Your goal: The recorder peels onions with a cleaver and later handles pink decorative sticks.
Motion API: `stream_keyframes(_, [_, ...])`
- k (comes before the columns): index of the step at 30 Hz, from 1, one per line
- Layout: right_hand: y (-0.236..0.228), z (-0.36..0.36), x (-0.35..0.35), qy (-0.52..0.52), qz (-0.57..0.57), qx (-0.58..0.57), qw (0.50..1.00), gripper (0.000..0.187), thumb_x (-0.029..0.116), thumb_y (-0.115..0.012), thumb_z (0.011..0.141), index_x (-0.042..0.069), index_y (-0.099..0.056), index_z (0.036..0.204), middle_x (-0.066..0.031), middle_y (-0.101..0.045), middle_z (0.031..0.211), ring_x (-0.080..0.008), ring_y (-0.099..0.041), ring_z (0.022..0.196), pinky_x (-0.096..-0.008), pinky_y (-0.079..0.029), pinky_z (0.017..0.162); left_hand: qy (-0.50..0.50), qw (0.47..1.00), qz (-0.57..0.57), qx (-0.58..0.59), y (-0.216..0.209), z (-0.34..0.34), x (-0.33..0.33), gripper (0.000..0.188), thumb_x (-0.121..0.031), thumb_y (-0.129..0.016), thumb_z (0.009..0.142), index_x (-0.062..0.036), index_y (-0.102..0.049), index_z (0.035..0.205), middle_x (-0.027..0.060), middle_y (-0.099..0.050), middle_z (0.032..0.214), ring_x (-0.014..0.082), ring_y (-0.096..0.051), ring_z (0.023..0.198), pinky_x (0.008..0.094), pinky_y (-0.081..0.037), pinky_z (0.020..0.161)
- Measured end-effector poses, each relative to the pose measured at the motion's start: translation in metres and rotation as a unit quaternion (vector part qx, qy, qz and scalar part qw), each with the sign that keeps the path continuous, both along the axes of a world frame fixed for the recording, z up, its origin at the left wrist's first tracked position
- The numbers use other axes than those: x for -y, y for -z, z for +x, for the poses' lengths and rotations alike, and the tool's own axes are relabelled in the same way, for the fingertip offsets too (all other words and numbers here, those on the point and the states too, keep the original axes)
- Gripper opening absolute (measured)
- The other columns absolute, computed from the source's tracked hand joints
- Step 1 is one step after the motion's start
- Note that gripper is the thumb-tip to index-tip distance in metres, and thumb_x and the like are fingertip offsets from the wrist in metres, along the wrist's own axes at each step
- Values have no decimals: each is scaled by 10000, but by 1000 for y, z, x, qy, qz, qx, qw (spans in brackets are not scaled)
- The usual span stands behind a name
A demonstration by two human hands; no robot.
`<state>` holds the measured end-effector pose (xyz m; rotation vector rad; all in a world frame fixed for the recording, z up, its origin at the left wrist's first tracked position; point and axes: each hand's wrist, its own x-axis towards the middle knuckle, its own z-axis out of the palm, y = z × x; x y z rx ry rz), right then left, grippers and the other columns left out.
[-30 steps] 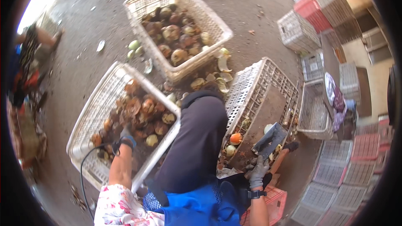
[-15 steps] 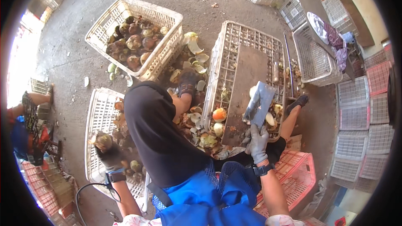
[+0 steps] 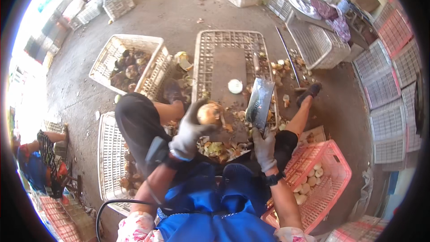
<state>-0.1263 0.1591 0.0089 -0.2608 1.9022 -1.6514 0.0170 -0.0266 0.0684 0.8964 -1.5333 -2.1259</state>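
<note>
My left hand [image 3: 188, 135], in a grey glove, is closed around a round, brown-and-yellow-skinned root vegetable [image 3: 208, 114], just above the near end of a narrow wooden board [image 3: 228, 65]. The board lies on an upturned pale plastic crate [image 3: 204, 56]. In my gloved right hand [image 3: 264, 148], a broad-bladed cleaver [image 3: 260, 103] points forward over the right side of the crate. A whitish, peeled round piece [image 3: 235, 86] rests on the board, apart from both hands. Peelings and trimmings [image 3: 216, 150] are heaped between my legs at the crate's near end.
Unpeeled vegetables fill part of a pale crate [image 3: 154, 65] at far left; another pale crate [image 3: 105, 152] stands by my left leg. A pink crate [image 3: 333, 170] at right holds peeled white pieces. A long-handled tool [image 3: 289, 56] lies beyond. Another person [image 3: 38, 161] sits far left.
My left hand has brought the root vegetable from above the left crate over to the board. The cleaver stays in my right hand. The whole view has shifted, bringing the pink crate's contents into sight.
</note>
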Motion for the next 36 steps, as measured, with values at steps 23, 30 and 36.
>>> stream_keyframes(23, [-48,21,-50,-264,292,-433,811,279,49,-665,890,56,-661,1169,-97,-668,779,-278,-642,582,-361,-504,516,41,911,-340,230,74,-28,-23,810,-263,-897,630,-13,-548,1316,197,-616,1189,362,-596,1142,407,-480,983])
stream_keyframes(30, [-41,24,-52,-127,180,-139,966,227,156,-682,902,59,-697,1106,-119,-615,709,-301,-640,613,-408,-502,561,18,924,-319,208,81,-27,-23,776,-244,-868,662,1,-540,1321,207,-615,1183,355,-601,1137,408,-486,972])
stream_keyframes(36, [-72,14,-45,-229,223,-383,867,270,75,-635,930,41,-647,1198,-119,-721,910,-285,-693,667,-360,-547,576,57,925,-278,254,59,-35,-22,785,-284,-860,699,8,-521,1344,216,-616,1182,355,-620,1114,415,-496,961])
